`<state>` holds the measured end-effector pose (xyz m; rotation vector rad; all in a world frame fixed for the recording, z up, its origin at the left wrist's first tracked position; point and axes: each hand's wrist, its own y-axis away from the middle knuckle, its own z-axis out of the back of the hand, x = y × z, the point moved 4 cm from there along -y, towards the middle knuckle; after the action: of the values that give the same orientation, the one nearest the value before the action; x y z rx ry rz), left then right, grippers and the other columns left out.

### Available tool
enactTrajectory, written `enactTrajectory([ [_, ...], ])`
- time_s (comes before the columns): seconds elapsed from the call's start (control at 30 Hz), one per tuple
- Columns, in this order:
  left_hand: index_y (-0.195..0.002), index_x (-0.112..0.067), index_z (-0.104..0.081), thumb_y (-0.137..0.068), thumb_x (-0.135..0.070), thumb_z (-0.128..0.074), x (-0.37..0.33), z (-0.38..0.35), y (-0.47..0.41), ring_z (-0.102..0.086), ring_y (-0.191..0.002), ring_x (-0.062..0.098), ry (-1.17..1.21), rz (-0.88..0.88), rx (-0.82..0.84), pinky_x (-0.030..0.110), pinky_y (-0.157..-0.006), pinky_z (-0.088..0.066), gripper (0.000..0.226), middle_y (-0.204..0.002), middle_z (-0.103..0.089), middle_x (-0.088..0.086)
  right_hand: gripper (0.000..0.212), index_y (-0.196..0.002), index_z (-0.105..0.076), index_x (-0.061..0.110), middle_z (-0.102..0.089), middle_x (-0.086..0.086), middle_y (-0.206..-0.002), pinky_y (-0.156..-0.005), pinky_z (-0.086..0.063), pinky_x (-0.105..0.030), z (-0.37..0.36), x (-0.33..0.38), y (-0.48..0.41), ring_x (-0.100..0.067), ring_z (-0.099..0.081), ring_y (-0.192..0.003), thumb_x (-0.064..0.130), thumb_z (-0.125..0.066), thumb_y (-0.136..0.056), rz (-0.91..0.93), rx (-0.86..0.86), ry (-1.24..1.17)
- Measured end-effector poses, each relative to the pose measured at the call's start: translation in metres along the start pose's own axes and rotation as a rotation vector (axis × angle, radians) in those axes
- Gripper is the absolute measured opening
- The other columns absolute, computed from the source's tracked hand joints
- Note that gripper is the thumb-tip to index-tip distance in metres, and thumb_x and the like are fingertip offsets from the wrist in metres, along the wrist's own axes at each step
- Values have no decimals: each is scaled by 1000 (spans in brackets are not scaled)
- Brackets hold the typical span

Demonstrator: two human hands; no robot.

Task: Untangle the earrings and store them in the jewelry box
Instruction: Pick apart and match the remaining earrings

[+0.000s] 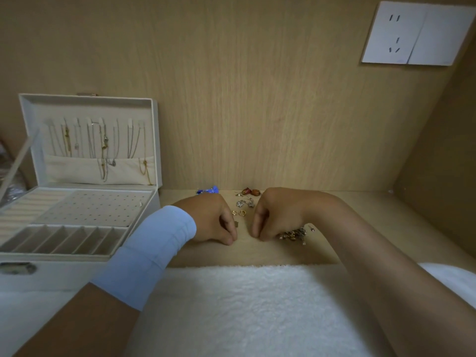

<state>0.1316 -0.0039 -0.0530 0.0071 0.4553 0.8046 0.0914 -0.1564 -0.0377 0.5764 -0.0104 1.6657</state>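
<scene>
A white towel lies nearest, right of the jewelry box. Just past it on the worktop, right of the box, the left hand pinches a small grey piece in curled fingers. The right hand, farther right, is curled too – a tangle of earrings pokes from beneath it, but I cannot tell whether it holds them. Loose earrings lie beyond the hands. The box is open: divided slots in front, a holed panel behind, and necklaces hanging in the upright lid.
</scene>
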Motion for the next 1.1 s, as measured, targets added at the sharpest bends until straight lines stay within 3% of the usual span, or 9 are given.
enactTrajectory([
  [0.13, -92, -34, -79, -81, -27, -76, 3, 3, 1, -58, -77, -12, -16, 14, -12, 9, -75, -42, 13, -75, -64, -32, 16, -87, -79, 30, -71, 0, -76, -71, -52, -28, 1, 4, -2, -9, -59, -68, 15, -73, -84, 46, -6, -144],
  [0.3, -90, -35, -79, -81, -28, -76, 3, 9, 3, -57, -75, -10, -105, 33, -27, 14, -80, -47, 12, -67, -58, -34, 17, -94, -80, 25, -68, 11, -71, -66, -44, -10, -1, 7, -4, 3, -57, -64, 12, -72, -88, 98, -48, -225],
  [0.43, -96, -32, -77, -79, -28, -78, 1, 11, 6, -64, -87, 0, -71, 22, -22, 17, -83, -50, 18, -78, -66, -24, 17, -101, -76, 10, -70, -5, -72, -54, -42, -10, 3, 6, 0, 1, -58, -57, 2, -68, -89, 134, -77, -370],
  [0.53, -96, -32, -74, -76, -32, -80, -1, 18, 7, -66, -83, 1, 71, 16, -129, 24, -85, -52, 22, -79, -72, -16, 17, -94, -72, 10, -70, -11, -74, -53, -46, -22, 12, 6, 0, -11, -67, -64, -5, -65, -88, 200, -176, -557],
  [0.6, -95, -27, -71, -75, -28, -82, -4, 23, 5, -69, -81, 4, 297, -25, -256, 26, -83, -53, 23, -78, -74, -10, 17, -89, -68, 13, -70, -12, -75, -48, -44, -24, 21, 4, 1, -19, -68, -68, -4, -66, -89, 232, -285, -659],
  [0.67, -91, -20, -71, -77, -21, -82, -7, 28, 6, -70, -72, 6, 519, -60, -394, 21, -68, -52, 18, -75, -75, -4, 15, -88, -66, 12, -70, -15, -76, -44, -40, -24, 28, 4, 4, -24, -67, -68, -3, -70, -88, 255, -372, -756],
  [0.77, -87, -16, -72, -80, -14, -79, -9, 31, 8, -67, -62, 10, 709, -48, -516, 16, -51, -48, 10, -72, -74, 2, 16, -94, -65, 9, -70, -13, -80, -41, -36, -22, 34, 4, 7, -19, -67, -62, -3, -72, -86, 274, -425, -854],
  [0.93, -89, -16, -74, -80, -13, -78, -10, 29, 10, -66, -63, 7, 823, -36, -488, 21, -53, -49, 10, -77, -76, -1, 15, -100, -73, 11, -75, -6, -80, -41, -36, -21, 33, 3, 10, -13, -66, -62, 8, -76, -86, 205, -410, -813],
  [1.1, -80, -25, -77, -76, -17, -83, -5, 34, 10, -66, -64, 10, 775, -94, -606, 24, -60, -56, 11, -78, -76, 1, 7, -92, -77, 17, -74, 2, -78, -45, -33, -18, 32, 0, 11, -9, -62, -62, 22, -73, -90, 148, -352, -790],
])
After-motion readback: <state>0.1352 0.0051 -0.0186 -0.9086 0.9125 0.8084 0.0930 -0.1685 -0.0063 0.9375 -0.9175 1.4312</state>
